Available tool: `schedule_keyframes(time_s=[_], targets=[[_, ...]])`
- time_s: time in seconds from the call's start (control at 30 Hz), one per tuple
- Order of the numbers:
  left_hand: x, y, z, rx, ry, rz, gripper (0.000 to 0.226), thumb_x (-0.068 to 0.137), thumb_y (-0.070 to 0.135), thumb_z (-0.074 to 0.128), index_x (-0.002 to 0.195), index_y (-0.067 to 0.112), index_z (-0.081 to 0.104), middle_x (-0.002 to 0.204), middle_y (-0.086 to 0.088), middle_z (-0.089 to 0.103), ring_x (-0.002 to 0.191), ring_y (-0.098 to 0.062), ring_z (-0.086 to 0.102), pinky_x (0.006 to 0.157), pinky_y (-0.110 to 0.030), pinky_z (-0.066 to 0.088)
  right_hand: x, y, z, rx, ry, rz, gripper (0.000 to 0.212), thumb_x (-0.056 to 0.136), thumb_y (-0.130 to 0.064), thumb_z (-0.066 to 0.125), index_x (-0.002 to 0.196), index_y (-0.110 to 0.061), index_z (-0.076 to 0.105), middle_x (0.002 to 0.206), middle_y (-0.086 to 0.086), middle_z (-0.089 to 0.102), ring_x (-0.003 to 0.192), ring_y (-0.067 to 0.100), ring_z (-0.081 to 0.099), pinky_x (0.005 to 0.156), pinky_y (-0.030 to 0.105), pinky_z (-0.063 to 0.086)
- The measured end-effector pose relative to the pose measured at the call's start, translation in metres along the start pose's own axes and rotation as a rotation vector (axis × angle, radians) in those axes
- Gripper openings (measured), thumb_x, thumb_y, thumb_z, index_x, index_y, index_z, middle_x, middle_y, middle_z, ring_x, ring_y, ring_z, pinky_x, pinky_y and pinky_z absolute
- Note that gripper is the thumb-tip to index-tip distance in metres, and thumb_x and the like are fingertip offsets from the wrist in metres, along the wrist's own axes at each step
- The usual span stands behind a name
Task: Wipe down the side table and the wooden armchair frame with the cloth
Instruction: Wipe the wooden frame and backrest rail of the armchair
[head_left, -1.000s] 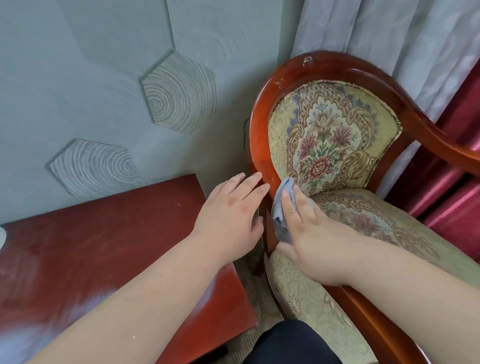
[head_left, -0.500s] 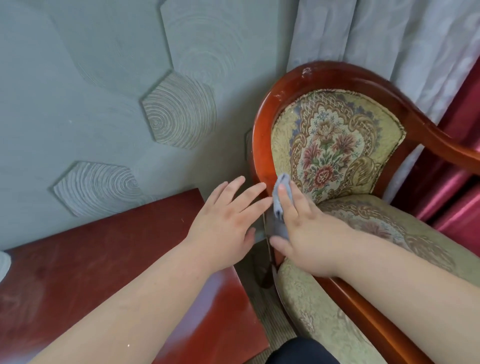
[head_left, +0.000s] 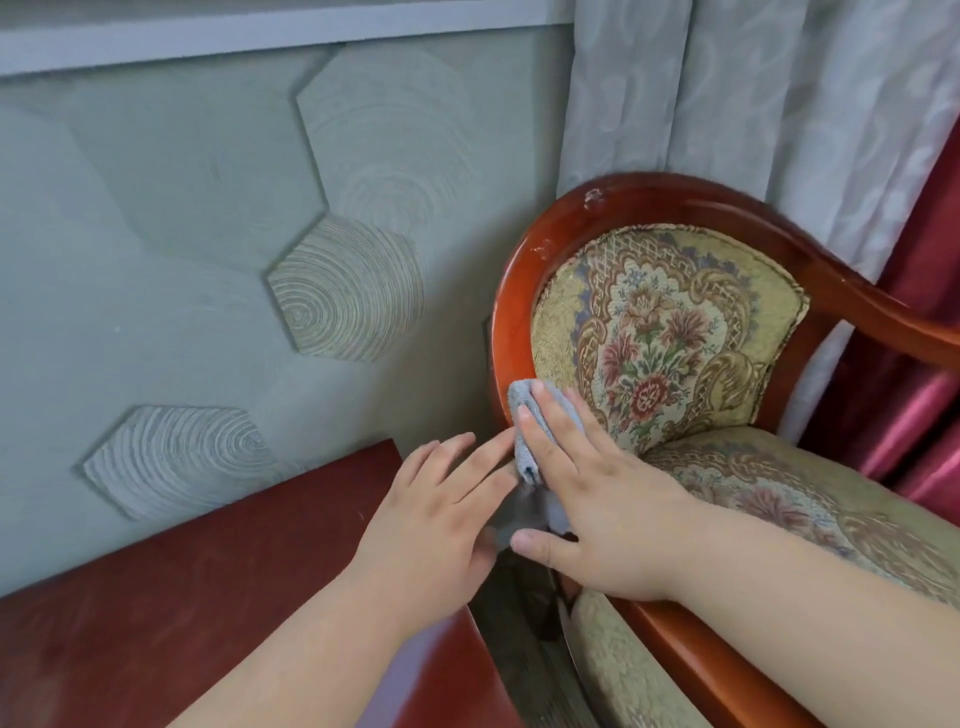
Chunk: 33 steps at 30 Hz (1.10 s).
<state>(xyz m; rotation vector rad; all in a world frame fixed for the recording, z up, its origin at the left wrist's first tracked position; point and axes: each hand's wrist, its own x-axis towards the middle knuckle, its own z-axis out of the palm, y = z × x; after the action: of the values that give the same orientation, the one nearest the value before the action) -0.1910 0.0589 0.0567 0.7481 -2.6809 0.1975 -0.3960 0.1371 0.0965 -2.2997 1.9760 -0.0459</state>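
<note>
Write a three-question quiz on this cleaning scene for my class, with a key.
1. Short answer: which hand lies flat on the cloth?
2. The cloth is pressed against: A the wooden armchair frame; B the curtain; C the wall.
3. True or false: the left hand has its fingers straight.
Key: 1 right hand; 2 A; 3 true.

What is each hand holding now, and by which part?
The right hand presses the cloth flat on the chair frame, fingers and palm over its middle; no pinch is visible. The left hand holds nothing, fingers straight beside the cloth.
</note>
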Motion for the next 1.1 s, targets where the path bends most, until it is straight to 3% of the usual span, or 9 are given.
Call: schedule_keyframes(time_s=[0.23, 0.3, 0.47, 0.63, 0.7, 0.8, 0.9, 1.0, 1.1], targets=[[0.014, -0.01, -0.013, 0.083, 0.004, -0.048, 0.076, 0.081, 0.031, 0.063, 0.154, 0.032, 0.043, 0.168, 0.009, 0.029, 0.145, -0.026, 0.04, 0.119, -0.049, 0.031, -0.035, -0.005, -0.002, 0.029, -0.158, -0.003, 0.097, 0.089, -0.084, 0.021, 0.146, -0.032, -0.039, 0.144, -0.015, -0.057, 0.135, 0.013, -0.052, 0.125, 0.034, 0.015], [0.021, -0.014, -0.016, 0.062, 0.016, -0.055, 0.074, 0.079, 0.03, 0.063, 0.151, 0.029, 0.047, 0.164, 0.011, 0.035, 0.142, -0.025, 0.043, 0.118, -0.047, 0.032, -0.011, 0.003, 0.0, 0.073, -0.048, -0.039, 0.091, 0.092, -0.079, 0.017, 0.15, -0.031, -0.034, 0.15, -0.015, -0.052, 0.139, 0.013, -0.047, 0.126, 0.04, 0.003], [0.022, -0.006, -0.009, 0.022, 0.007, -0.087, 0.071, 0.075, 0.028, 0.064, 0.144, 0.024, 0.051, 0.161, 0.007, 0.038, 0.14, -0.028, 0.045, 0.115, -0.048, 0.038, 0.076, 0.04, -0.017, 0.087, 0.287, -0.122, 0.077, 0.095, -0.067, 0.001, 0.16, -0.028, -0.01, 0.164, -0.013, -0.027, 0.147, 0.015, -0.036, 0.126, 0.046, 0.0], [0.025, -0.006, -0.01, 0.039, 0.02, -0.139, 0.063, 0.089, 0.045, 0.059, 0.149, 0.032, 0.046, 0.169, 0.008, 0.027, 0.15, -0.023, 0.035, 0.12, -0.05, 0.032, 0.104, 0.057, -0.032, 0.127, 0.409, -0.151, 0.058, 0.107, -0.048, 0.017, 0.162, -0.029, 0.007, 0.168, -0.011, -0.013, 0.15, 0.019, -0.03, 0.126, 0.047, 0.001], [0.026, -0.006, -0.009, 0.004, 0.037, -0.138, 0.059, 0.09, 0.05, 0.061, 0.145, 0.032, 0.05, 0.166, 0.007, 0.032, 0.142, -0.02, 0.045, 0.116, -0.049, 0.037, 0.094, 0.054, -0.022, 0.088, 0.409, -0.237, 0.057, 0.108, -0.046, 0.019, 0.162, -0.029, 0.009, 0.168, -0.012, -0.012, 0.151, 0.02, -0.028, 0.126, 0.046, 0.0], [0.031, -0.003, -0.007, -0.033, 0.042, -0.168, 0.057, 0.088, 0.053, 0.063, 0.14, 0.029, 0.055, 0.163, 0.002, 0.037, 0.113, -0.019, 0.061, 0.101, -0.042, 0.049, 0.095, 0.068, -0.019, -0.03, 0.412, -0.338, 0.055, 0.109, -0.046, 0.022, 0.161, -0.03, 0.016, 0.169, -0.01, -0.003, 0.154, 0.021, -0.02, 0.126, 0.048, 0.006], [0.038, -0.001, -0.009, -0.051, 0.04, -0.204, 0.06, 0.091, 0.057, 0.059, 0.141, 0.025, 0.056, 0.164, 0.001, 0.036, 0.091, -0.021, 0.067, 0.081, -0.038, 0.056, 0.122, 0.086, -0.034, -0.071, 0.45, -0.301, 0.056, 0.107, -0.048, 0.019, 0.16, -0.03, 0.02, 0.169, -0.008, 0.007, 0.156, 0.022, -0.01, 0.125, 0.05, 0.011], [0.041, 0.001, -0.01, -0.066, 0.041, -0.237, 0.064, 0.092, 0.067, 0.054, 0.142, 0.026, 0.055, 0.164, 0.003, 0.034, 0.11, -0.02, 0.067, 0.083, -0.038, 0.058, 0.141, 0.089, -0.044, -0.003, 0.48, -0.158, 0.058, 0.105, -0.048, 0.015, 0.16, -0.032, 0.016, 0.17, -0.009, 0.005, 0.155, 0.023, -0.012, 0.124, 0.052, 0.007], [0.042, 0.007, -0.007, -0.091, 0.06, -0.248, 0.073, 0.085, 0.074, 0.058, 0.138, 0.023, 0.057, 0.162, 0.0, 0.037, 0.123, -0.021, 0.062, 0.085, -0.039, 0.06, 0.133, 0.074, -0.037, 0.09, 0.516, -0.187, 0.055, 0.105, -0.045, 0.021, 0.159, -0.032, 0.023, 0.169, -0.009, 0.007, 0.155, 0.022, -0.015, 0.125, 0.051, 0.003]])
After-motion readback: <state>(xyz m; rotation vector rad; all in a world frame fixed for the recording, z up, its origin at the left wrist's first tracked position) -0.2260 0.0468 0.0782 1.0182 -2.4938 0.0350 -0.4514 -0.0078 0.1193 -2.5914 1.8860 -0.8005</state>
